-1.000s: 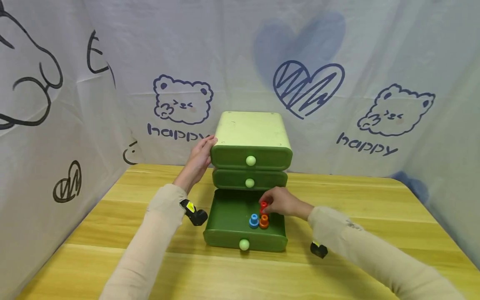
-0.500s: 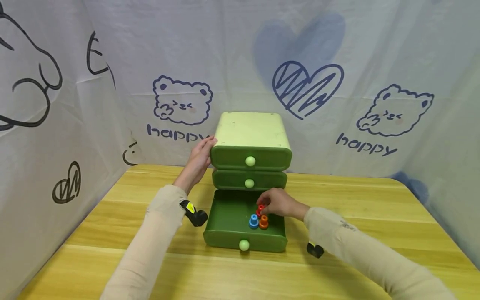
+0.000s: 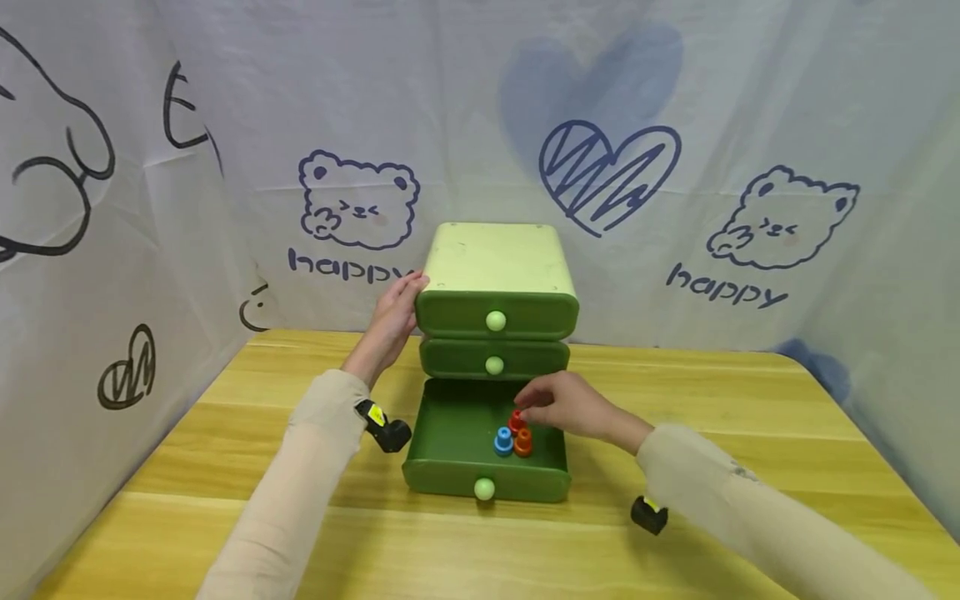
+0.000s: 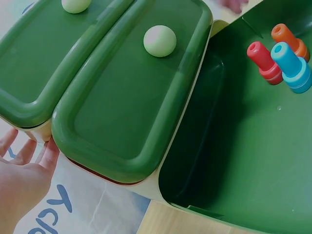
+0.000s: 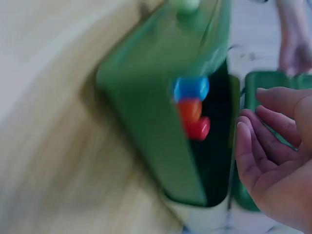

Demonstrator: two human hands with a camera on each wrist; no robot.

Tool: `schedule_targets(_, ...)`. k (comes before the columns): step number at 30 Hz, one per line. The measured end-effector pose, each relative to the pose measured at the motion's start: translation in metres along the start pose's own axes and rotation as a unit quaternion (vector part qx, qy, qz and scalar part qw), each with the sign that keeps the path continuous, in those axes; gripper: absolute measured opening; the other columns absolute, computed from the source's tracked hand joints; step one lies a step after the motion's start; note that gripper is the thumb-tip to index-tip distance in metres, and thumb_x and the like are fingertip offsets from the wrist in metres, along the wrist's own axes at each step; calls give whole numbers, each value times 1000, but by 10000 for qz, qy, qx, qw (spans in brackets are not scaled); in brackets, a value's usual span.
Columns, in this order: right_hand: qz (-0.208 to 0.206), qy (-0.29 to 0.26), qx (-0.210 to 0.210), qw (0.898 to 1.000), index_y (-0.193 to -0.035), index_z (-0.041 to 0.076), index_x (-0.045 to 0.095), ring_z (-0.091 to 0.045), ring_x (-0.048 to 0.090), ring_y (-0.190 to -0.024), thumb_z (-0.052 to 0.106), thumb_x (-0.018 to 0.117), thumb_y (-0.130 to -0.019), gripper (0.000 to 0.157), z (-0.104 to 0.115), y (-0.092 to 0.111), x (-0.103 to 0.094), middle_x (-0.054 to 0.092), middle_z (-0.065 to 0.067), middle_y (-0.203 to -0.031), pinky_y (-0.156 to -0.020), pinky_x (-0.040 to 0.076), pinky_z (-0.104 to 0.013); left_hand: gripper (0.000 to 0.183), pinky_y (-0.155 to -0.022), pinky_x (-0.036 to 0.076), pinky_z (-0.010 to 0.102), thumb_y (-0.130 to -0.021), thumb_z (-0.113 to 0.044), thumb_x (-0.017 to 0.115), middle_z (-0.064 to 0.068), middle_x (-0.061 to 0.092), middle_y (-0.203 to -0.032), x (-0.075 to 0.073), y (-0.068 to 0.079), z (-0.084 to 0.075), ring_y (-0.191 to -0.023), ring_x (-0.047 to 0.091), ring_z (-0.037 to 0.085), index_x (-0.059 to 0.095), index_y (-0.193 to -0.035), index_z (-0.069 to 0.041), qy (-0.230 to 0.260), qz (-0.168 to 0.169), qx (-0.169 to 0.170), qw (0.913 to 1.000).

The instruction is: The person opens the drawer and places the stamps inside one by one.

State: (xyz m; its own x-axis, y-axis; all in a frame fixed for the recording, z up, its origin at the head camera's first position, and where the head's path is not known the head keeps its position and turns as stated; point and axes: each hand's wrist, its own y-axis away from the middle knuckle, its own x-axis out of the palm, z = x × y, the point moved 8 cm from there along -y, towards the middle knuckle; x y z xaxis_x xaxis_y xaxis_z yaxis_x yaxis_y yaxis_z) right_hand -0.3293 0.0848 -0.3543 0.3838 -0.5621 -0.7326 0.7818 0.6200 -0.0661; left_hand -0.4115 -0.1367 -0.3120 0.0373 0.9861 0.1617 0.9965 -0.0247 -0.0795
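Observation:
A small chest of drawers (image 3: 491,258), pale yellow-green on top with dark green drawer fronts, has its bottom drawer (image 3: 442,477) pulled out. Inside stand three small stepped pegs close together: red (image 3: 515,422), blue (image 3: 503,442) and orange (image 3: 523,443). My left hand (image 3: 390,321) rests its fingers on the chest's upper left side; the left wrist view shows those fingers (image 4: 48,155) against the top section's edge. Over the drawer's right side is my right hand (image 3: 573,404), just off the red peg. In the right wrist view its loosely bent fingers (image 5: 248,131) hold nothing.
The middle drawer (image 3: 450,358) and top drawer (image 3: 450,315) are closed, each with a round pale knob. Beneath lies a wooden table (image 3: 720,433). A white cloth (image 3: 480,108) with drawn bears and hearts hangs behind and along both sides.
My right hand has let go of the red peg and drawn back to the right. The red peg moved slightly left, beside the blue and orange ones. The left hand stays on the chest.

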Motion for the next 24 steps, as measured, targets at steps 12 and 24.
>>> schedule_targets(12,-157,-1536,201,9878,-101,-1,69,-27,66,-79,13,66,-92,17,46,42,32,69,-7,-88,-63,58,-41,63,-109,36,34,-96,-27,51,14,28,-153,-1,1,0,-133,36,27,29,-150,-3,24,3,31,10000)
schedule_targets(24,-641,-1439,671,9852,-96,-5,72,-22,65,-57,14,69,-89,21,37,63,75,72,-11,-83,-52,53,-24,62,-109,36,34,-97,-28,50,14,29,-152,1,1,0,-134,36,26,30,-150,-4,31,4,18,10000)
